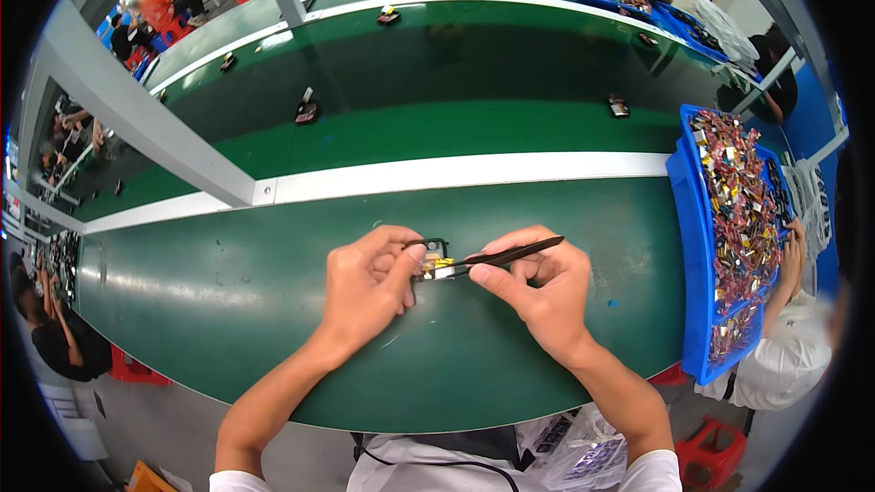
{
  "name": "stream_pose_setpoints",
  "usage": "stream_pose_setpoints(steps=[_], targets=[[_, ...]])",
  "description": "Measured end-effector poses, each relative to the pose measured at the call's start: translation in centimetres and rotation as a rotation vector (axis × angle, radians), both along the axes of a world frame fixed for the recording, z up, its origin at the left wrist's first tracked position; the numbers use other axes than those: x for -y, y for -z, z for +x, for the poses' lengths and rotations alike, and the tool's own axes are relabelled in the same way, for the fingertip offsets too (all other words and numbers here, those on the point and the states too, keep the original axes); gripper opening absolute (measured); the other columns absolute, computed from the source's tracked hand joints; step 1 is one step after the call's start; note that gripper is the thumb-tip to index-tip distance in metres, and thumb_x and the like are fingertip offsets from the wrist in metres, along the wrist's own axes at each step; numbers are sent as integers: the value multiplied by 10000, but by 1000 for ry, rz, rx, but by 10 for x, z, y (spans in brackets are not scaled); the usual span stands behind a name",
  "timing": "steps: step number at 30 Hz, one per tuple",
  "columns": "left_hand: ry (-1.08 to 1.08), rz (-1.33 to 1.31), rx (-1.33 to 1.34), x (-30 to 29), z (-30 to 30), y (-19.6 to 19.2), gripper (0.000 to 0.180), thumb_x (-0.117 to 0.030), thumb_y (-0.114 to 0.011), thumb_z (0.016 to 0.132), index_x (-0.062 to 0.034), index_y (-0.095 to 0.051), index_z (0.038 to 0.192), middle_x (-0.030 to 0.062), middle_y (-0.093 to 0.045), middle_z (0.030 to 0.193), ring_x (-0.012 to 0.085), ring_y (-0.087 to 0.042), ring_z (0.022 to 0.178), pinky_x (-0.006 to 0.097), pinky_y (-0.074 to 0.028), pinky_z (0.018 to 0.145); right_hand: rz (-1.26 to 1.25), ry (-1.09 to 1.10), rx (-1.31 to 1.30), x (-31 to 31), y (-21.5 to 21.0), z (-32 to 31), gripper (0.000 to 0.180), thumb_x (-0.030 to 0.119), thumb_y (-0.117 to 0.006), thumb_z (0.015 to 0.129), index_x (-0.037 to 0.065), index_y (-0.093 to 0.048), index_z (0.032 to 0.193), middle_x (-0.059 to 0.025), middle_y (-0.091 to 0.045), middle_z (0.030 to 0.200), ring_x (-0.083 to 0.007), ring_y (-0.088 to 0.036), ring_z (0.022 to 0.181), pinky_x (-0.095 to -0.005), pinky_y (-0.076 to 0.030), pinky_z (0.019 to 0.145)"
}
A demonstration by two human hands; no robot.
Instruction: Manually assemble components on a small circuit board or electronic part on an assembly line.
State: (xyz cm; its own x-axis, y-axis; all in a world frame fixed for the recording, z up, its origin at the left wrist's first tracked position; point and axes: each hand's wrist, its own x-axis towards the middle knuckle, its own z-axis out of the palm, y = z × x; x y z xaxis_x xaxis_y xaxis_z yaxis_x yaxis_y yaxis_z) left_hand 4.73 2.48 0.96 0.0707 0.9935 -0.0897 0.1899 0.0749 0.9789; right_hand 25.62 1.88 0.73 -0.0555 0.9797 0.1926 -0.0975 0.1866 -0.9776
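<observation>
My left hand (pixel 374 278) is closed round the edge of a small black-framed electronic part (pixel 437 264) with a yellow piece and a silvery block inside. In my right hand (pixel 538 282) is a pair of dark tweezers (pixel 515 252), pinched between thumb and fingers. The tweezers' tips point left and reach the yellow piece; whether they grip it is too small to tell. Both hands are above the green table (pixel 228 292), close to each other in the middle.
A blue tray (pixel 697 328) heaped with small reddish parts stands at the right, a co-worker's hand (pixel 795 251) beside it. Beyond a white rail (pixel 474 167) runs a dark green conveyor belt (pixel 437 68) carrying several small parts. A grey metal post (pixel 155 109) slants at the left.
</observation>
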Motion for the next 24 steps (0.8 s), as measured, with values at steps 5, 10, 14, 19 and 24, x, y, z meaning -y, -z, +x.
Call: stream_pose_setpoints(steps=[5,10,14,19,24], targets=[[-54,52,105,14,2,4,123,-39,-657,977,58,-669,1051,82,-691,731,97,-647,554,232,-489,458,-48,-57,16,1,10,-5,188,-37,-819,820,-22,-709,972,-6,-673,787,22,-429,527,-168,-291,469],[-62,130,83,15,-1,8,123,-36,-655,979,64,-664,1050,98,-706,732,108,-667,564,236,-520,472,18,-11,103,2,9,-10,178,-27,-826,816,-21,-712,953,1,-661,753,19,-431,508,-177,-277,455],[-35,126,64,14,-2,7,130,8,-625,985,100,-634,1077,120,-703,775,134,-679,574,248,-554,475,103,31,249,1,11,-11,175,-12,-838,807,-19,-722,938,12,-637,683,19,-428,482,-187,-263,440],[-34,109,103,15,1,9,155,-2,-624,991,104,-622,1104,134,-713,800,147,-689,588,251,-565,485,110,37,245,2,11,-10,182,-9,-842,801,-14,-728,942,28,-616,640,18,-424,471,-190,-256,438],[-35,127,91,15,2,12,167,-8,-623,995,107,-616,1115,142,-716,809,153,-693,594,251,-566,485,127,79,230,2,10,-8,187,-9,-844,798,-10,-729,946,37,-600,616,18,-422,467,-192,-250,436]])
